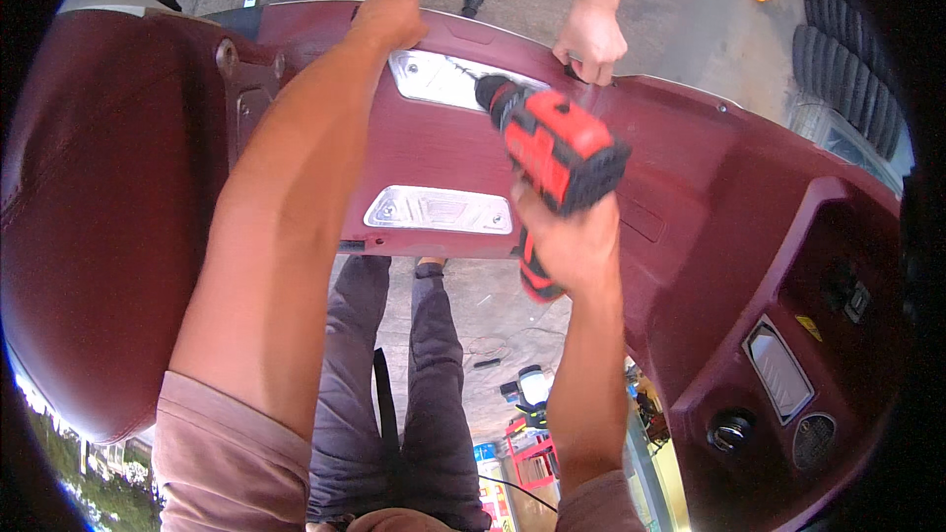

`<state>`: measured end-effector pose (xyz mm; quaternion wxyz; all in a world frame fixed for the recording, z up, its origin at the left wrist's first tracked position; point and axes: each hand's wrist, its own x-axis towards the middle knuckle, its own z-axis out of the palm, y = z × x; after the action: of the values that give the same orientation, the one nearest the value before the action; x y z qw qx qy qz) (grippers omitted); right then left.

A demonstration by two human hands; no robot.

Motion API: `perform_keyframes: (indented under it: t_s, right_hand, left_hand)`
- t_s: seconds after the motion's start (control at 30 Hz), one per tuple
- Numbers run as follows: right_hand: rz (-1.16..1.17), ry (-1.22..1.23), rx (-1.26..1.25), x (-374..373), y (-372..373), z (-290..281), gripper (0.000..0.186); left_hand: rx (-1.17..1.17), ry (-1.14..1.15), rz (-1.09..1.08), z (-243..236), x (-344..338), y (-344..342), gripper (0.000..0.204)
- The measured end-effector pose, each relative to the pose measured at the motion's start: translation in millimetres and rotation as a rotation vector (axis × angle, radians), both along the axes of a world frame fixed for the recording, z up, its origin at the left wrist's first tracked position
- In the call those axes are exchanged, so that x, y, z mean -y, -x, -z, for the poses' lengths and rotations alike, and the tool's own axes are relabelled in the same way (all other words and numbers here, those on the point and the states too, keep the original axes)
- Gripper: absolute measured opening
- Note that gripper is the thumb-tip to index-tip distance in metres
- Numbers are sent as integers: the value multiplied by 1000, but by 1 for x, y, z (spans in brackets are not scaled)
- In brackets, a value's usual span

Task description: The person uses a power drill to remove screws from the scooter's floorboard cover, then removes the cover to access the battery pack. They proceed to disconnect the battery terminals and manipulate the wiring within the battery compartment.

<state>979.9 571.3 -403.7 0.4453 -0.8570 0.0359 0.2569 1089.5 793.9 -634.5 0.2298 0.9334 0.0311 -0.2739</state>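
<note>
Maroon scooter floorboard (pixel 690 167), grey concrete floor (pixel 680 10), stacked tyres (pixel 847 69) beyond

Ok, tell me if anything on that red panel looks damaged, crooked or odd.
Nothing stands out. The dark red panel looks whole, and both metal plates sit flat on it. The right hand holds the red drill at the upper plate; the left hand grips the panel's edge.

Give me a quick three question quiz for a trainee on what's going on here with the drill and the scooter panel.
1. True or false: the right hand holds the red cordless drill.
2. The drill's tip is at: A the upper metal plate, B the lower metal plate, C the seat.
3. Where does the left hand rest?

Key: 1 true. 2 A. 3 On the maroon panel's top edge, above the upper plate.
</note>
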Motion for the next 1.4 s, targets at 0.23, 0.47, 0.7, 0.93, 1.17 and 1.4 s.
perform_keyframes:
  t_s: [0.23, 0.47, 0.7, 0.93, 1.17, 1.4]
  right_hand:
    - [246, -49, -217, 20, 76, -25, 38]
    - [243, 1, -299, 37, 108, -34, 33]
    - [309, 134, -41, 46, 126, -11, 32]
    - [588, 120, -142, 62, 165, 4, 27]
    - [557, 198, -156, 78, 214, 7, 28]
    - [674, 158, -223, 87, 267, 2, 33]
  left_hand:
    - [-71, 2, 28, -3, 1, -8, 35]
    - [-88, 43, 40, -2, -2, -14, 39]
    - [-168, 283, -395, -14, -2, 5, 47]
    - [-227, 1406, -911, -63, 25, 124, 10]
    - [-616, 1860, -1000, -119, 32, 238, 9]
    - [-732, 1838, -781, -145, 45, 300, 21]
